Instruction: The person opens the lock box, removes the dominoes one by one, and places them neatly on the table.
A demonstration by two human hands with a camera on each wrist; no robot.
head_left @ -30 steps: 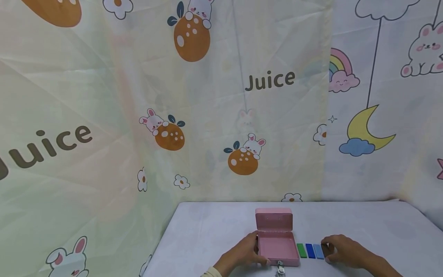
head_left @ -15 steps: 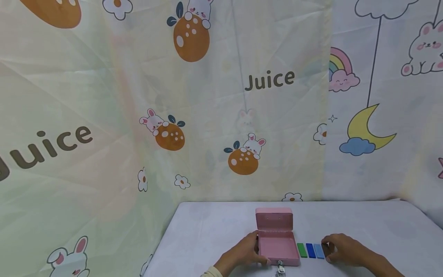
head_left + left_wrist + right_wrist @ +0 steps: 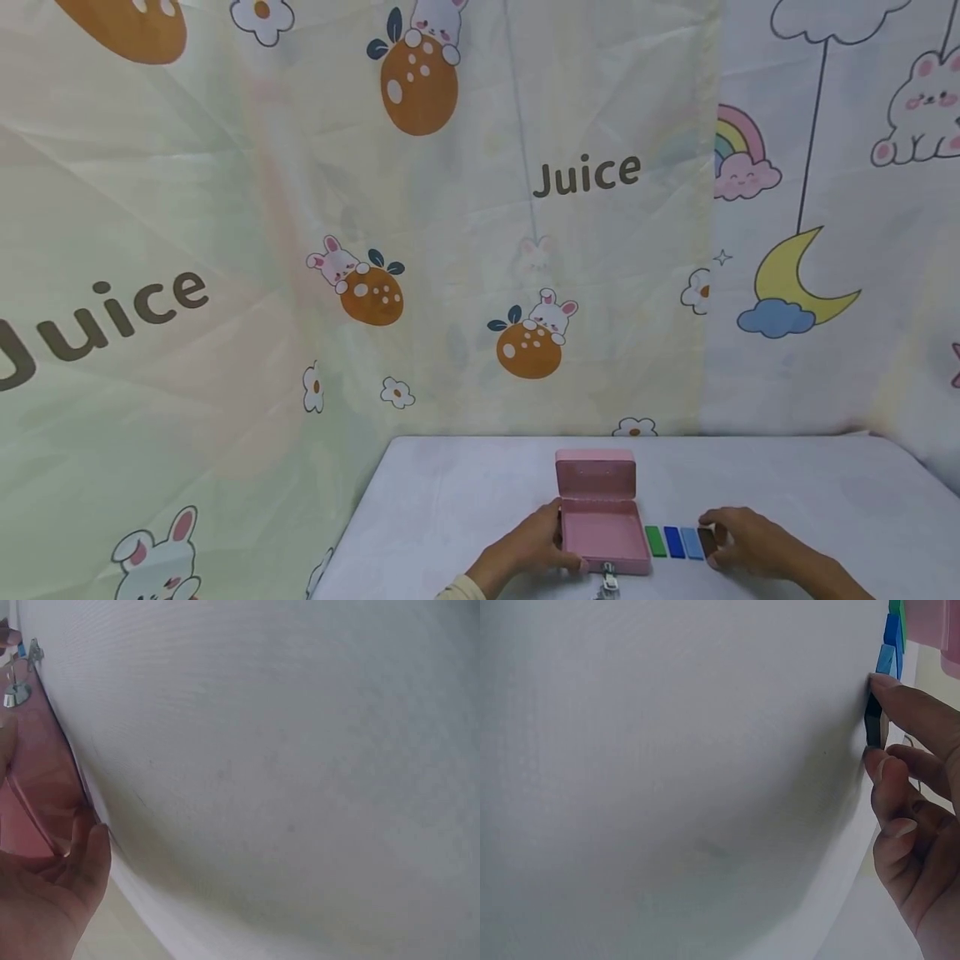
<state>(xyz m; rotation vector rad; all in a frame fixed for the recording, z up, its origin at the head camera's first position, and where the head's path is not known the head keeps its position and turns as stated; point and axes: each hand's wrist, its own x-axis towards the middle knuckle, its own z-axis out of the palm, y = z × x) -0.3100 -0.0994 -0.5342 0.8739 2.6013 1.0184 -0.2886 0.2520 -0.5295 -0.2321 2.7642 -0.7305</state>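
A pink metal box stands on the table with its lid raised and nothing inside. My left hand grips its left side, thumb at the front corner and fingers toward the back. The left wrist view shows this hand against the box wall. To the right of the box lies a row of flat blocks: green, dark blue, light blue and dark brown. My right hand pinches the brown block between thumb and fingertip.
A small metal latch with keys hangs at the box's front, near the table's front edge. The white table reaches back to a printed curtain behind and at both sides.
My right fingers have shifted slightly, and more of the brown block shows beside the light blue one. The left hand stays on the box. The head view has turned a little.
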